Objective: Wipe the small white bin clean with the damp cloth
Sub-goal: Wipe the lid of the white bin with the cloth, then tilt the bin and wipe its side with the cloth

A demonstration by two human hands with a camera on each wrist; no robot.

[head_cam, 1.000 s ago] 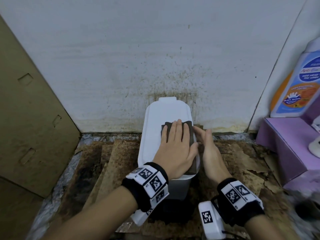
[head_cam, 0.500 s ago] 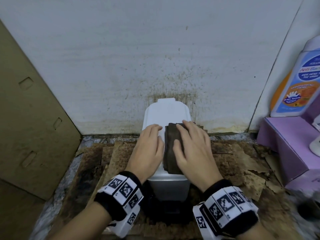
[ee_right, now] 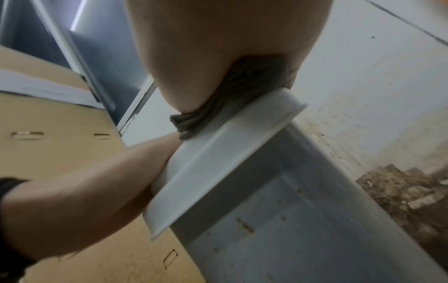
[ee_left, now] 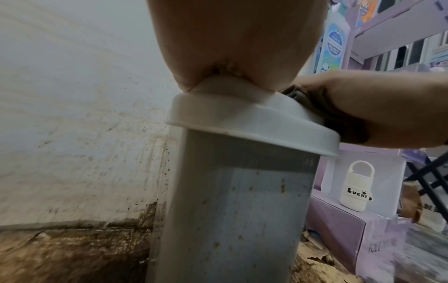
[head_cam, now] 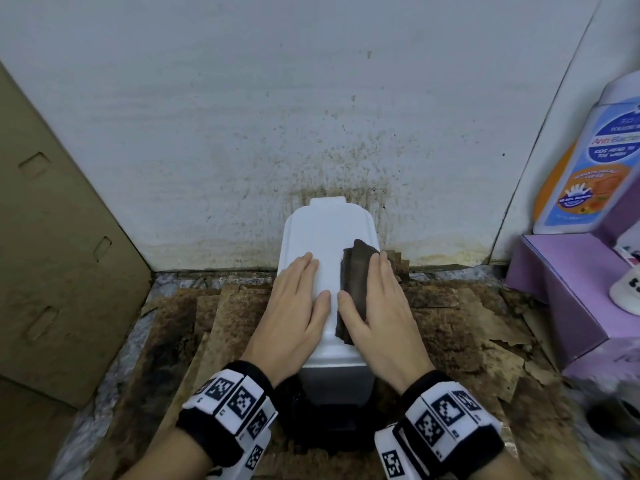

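Observation:
The small white bin (head_cam: 325, 230) stands against the stained wall with its lid down; brown specks dot its grey body (ee_left: 230, 210). A folded dark brown cloth (head_cam: 353, 282) lies along the right side of the lid. My right hand (head_cam: 381, 296) presses flat on the cloth, fingers straight and thumb at the cloth's left edge. My left hand (head_cam: 299, 289) rests flat on the lid's left side, bare of cloth. In the left wrist view my left palm (ee_left: 230, 47) sits on the lid rim. In the right wrist view the cloth (ee_right: 194, 122) is squeezed under my right palm (ee_right: 230, 38).
The wall (head_cam: 311, 116) behind the bin is spattered brown. A cardboard sheet (head_cam: 62, 254) leans at the left. Soiled cardboard scraps (head_cam: 467, 323) cover the floor. At the right, a purple box (head_cam: 571, 282) carries a wash bottle (head_cam: 595, 161) and a small white container (ee_left: 356, 185).
A second ago my left hand pressed the cloth while the right touched the bin's side. The right hand took over the cloth and slid it toward the lid's right edge; the left moved to the lid's left.

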